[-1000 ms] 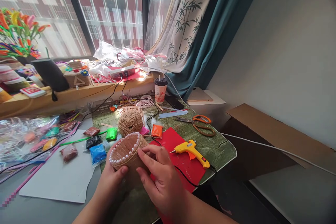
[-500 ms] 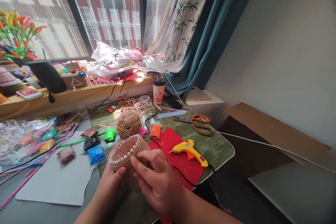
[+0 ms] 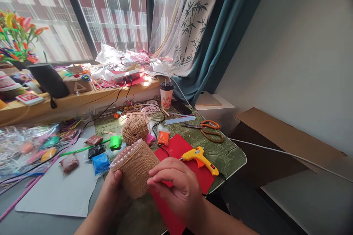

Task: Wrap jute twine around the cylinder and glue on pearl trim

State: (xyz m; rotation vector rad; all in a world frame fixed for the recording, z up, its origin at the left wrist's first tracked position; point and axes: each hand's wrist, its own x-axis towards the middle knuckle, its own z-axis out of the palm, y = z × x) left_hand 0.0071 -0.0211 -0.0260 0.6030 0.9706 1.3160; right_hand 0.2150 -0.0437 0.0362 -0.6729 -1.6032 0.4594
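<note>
My left hand (image 3: 114, 187) is closed around a twine-wrapped cup (image 3: 139, 167), its thumb on the near side below the rim. White pearl beads (image 3: 128, 154) run along that rim. The cup tilts to the left, its side facing me. Close to the cup's lower right side is my right hand (image 3: 176, 189), thumb and fingers drawn together in a pinch; whatever lies between the fingertips is too small to make out. Behind the cup sits a ball of twine (image 3: 135, 129). A yellow glue gun (image 3: 202, 159) lies on red paper (image 3: 178, 147) to the right.
Orange-handled scissors (image 3: 209, 130), glue sticks (image 3: 180, 119) and a paper drink cup (image 3: 166, 96) stand or lie farther back. Small colored packets, one of them blue (image 3: 100, 163), are at the left by white paper (image 3: 60, 191). A black cord (image 3: 102, 114) crosses the table.
The twine-wrapped cup has tipped left, so its side and base now show instead of its inside. My right hand has shifted right and down, away from the rim.
</note>
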